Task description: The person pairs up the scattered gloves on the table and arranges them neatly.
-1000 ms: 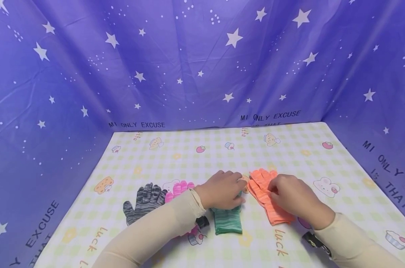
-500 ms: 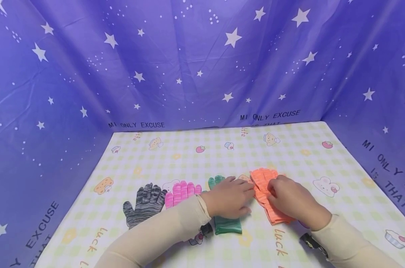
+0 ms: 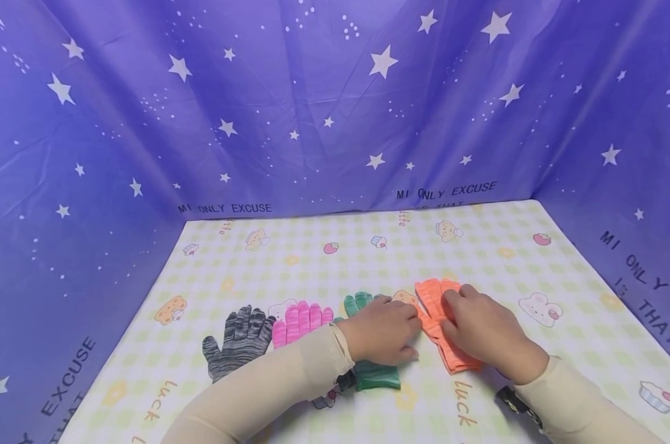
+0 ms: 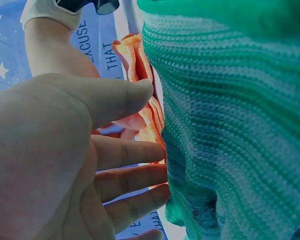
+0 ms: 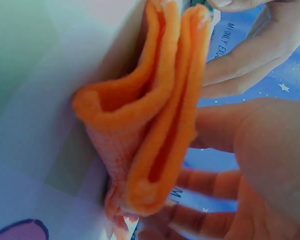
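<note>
Two orange knit gloves (image 3: pixel 458 356) lie stacked on the table, and their cuff openings show in the right wrist view. My right hand (image 3: pixel 487 327) pinches the upper orange glove from the right, its fingertips partly hidden. My left hand (image 3: pixel 384 327) reaches over a green striped glove (image 3: pixel 378 377), fingers extended, with the fingertips at the left edge of the orange gloves. In the left wrist view the green cuff (image 4: pixel 230 115) fills the right side. A pink glove (image 3: pixel 302 322) and a grey-black glove (image 3: pixel 239 339) lie further left, partly hidden by my left sleeve.
A checked tablecloth (image 3: pixel 312 271) with cartoon prints covers the table. Purple star-printed curtains (image 3: pixel 335 92) stand behind it and along both sides. Camera straps (image 3: pixel 518 407) are on the wrists.
My left hand has shifted right and slightly nearer, uncovering the green and pink glove fingers. The orange glove's thumb side has been folded inward, and my right hand stays at it.
</note>
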Demonstrator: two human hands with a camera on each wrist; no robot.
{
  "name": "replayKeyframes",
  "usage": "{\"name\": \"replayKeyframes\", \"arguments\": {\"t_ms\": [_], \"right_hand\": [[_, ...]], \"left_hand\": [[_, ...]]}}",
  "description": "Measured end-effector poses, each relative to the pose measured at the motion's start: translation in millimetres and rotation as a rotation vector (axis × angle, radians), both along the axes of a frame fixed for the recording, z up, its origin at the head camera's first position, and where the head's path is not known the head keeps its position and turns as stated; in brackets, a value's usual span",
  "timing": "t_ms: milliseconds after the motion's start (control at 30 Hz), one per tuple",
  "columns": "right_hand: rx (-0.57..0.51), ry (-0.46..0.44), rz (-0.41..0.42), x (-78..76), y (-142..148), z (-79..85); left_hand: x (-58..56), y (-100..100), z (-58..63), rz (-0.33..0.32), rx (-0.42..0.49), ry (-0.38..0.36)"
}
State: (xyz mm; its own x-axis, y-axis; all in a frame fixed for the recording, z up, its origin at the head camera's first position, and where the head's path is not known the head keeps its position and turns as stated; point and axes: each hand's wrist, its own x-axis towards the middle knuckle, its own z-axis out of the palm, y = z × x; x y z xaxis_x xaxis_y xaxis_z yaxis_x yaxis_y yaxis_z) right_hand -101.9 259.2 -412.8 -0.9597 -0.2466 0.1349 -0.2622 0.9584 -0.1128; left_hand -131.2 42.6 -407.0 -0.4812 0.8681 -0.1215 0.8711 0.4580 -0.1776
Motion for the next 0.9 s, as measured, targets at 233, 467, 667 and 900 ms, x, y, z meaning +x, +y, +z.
{"name": "replayKeyframes", "arguments": {"t_ms": [233,467,667,900], "right_hand": [[-0.002,-0.028,0.059,-0.5,0,1.2],[-0.014,0.05,0.114,-16.4,-10,19.9],[-0.027,0.062,0.131,-32.5,-27,51.1],[-0.019,-0.054,0.026,-43.1,-46,77.8]], "left_hand": [[-1.0,3,0.6,0.019,-0.017,-0.037],[-19.0,-37,17.1,0.133,0.147,-0.153],[-39.5,-101,50.8,0.442,0.245,-0.112],[-38.3,-140,81.4,0.689,0.251,-0.109]]}}
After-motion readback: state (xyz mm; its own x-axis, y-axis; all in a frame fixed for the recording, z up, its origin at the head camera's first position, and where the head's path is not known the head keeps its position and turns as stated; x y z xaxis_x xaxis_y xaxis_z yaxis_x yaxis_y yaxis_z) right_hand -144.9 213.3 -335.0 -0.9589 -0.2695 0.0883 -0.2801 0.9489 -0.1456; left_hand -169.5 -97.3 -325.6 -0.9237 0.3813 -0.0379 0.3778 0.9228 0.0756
